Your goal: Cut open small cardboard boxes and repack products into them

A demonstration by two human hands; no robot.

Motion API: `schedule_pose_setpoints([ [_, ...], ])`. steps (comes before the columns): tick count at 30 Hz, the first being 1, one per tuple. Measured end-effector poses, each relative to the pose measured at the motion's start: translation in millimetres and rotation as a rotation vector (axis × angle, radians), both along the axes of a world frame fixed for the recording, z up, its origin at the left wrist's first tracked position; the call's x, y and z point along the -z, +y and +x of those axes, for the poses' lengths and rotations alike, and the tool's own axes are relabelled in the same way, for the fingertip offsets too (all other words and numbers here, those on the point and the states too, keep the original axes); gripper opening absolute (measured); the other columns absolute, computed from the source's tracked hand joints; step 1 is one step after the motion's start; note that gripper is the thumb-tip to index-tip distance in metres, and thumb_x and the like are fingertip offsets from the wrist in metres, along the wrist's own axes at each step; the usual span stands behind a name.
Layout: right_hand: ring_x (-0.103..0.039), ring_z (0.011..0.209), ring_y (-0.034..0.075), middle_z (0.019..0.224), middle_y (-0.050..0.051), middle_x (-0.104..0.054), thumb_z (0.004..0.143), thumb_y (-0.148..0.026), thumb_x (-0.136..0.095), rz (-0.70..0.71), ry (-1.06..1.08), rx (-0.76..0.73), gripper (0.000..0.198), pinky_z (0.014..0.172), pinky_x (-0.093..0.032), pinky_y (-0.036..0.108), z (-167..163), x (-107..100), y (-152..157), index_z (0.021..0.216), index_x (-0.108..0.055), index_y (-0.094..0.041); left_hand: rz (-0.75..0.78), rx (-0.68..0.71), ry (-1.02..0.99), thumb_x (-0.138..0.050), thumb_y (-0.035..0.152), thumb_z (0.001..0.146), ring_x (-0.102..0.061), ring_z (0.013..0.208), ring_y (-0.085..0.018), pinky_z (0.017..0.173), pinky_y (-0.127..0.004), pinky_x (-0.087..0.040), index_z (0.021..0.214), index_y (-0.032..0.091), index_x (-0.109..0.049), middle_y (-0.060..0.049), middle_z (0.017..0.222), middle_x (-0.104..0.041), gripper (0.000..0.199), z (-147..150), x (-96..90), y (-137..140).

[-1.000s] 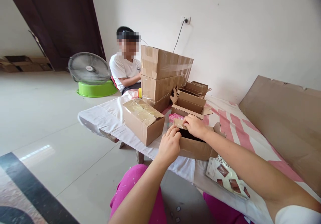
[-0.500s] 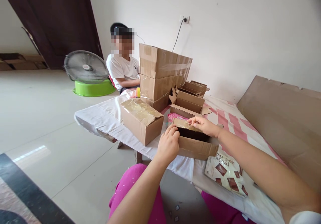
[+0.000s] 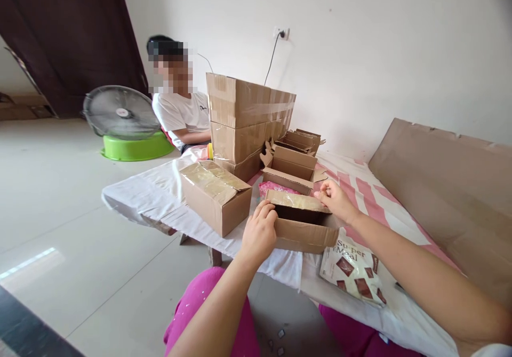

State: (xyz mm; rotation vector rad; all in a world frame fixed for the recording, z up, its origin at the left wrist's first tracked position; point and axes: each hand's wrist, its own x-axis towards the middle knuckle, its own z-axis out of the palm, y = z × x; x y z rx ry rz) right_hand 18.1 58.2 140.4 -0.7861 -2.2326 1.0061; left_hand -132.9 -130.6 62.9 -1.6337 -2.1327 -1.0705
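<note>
The open-topped carton [image 3: 306, 235] sat near the edge of the cloth-covered desk [image 3: 140, 189]. The left hand [image 3: 260, 232] had its grip hooked over the carton's left end; the right hand [image 3: 334, 200] curled beside the taped flap [image 3: 296, 200], whether pinching it I couldn't tell.

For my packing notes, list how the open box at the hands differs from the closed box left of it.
The open box gapes at the top, while the closed box has its top folded down and taped. The left hand rests on the open box; no hand touches the closed box. Both are brown cardboard with shiny tape.
</note>
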Motion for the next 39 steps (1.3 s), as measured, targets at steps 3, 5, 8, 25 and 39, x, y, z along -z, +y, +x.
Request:
schedule_pose_setpoints([
  [3,-0.043,0.052,0.012,0.058,-0.010,-0.045,0.076,-0.042,-0.056,0.085,0.011,-0.005,0.025,0.055,-0.037,0.027,9,4,-3,0.088,-0.042,-0.025,0.013,0.000,0.010,-0.038,0.001,0.084,-0.042,0.134,-0.026,0.106,-0.045,-0.044,0.093,0.017,-0.064,-0.011,0.124,-0.062,0.032,0,0.4,-1],
  [5,-0.044,0.053,0.012,0.060,-0.009,-0.045,0.078,-0.038,-0.053,0.141,0.013,0.016,0.021,0.057,-0.039,0.028,14,6,-5,0.092,-0.044,-0.025,0.012,-0.001,0.013,-0.037,0.000,0.084,-0.042,0.134,-0.026,0.106,-0.045,-0.044,0.093,0.017,-0.064,-0.011,0.124,-0.062,0.033,0,0.1,-1],
  [8,-0.047,0.057,0.013,0.060,-0.008,-0.045,0.079,-0.032,-0.051,0.220,-0.027,0.029,0.032,0.061,-0.041,0.029,21,7,-7,0.109,-0.049,-0.023,0.010,-0.004,0.013,-0.037,0.000,0.083,-0.042,0.134,-0.025,0.106,-0.044,-0.044,0.092,0.017,-0.064,-0.011,0.123,-0.062,0.034,0,-0.3,-1],
  [25,-0.059,0.096,0.023,0.108,0.010,-0.059,0.082,-0.056,-0.057,0.218,-0.137,0.113,0.050,0.083,-0.051,0.041,81,54,-22,0.116,-0.048,-0.020,0.064,-0.147,-0.008,-0.040,0.001,0.079,-0.039,0.133,-0.033,0.105,-0.053,-0.040,0.084,0.018,-0.064,-0.013,0.139,-0.047,0.030,4,1.7,-6],
  [39,-0.060,0.092,0.024,0.107,0.008,-0.047,0.078,-0.042,-0.069,0.537,-0.352,0.094,0.031,0.078,-0.053,0.040,49,55,-52,0.101,-0.062,-0.022,0.006,0.009,-0.163,-0.038,0.006,0.081,-0.061,0.082,-0.018,0.074,-0.029,-0.048,0.081,0.021,-0.063,-0.005,0.082,-0.065,0.029,32,-5.1,-12],
])
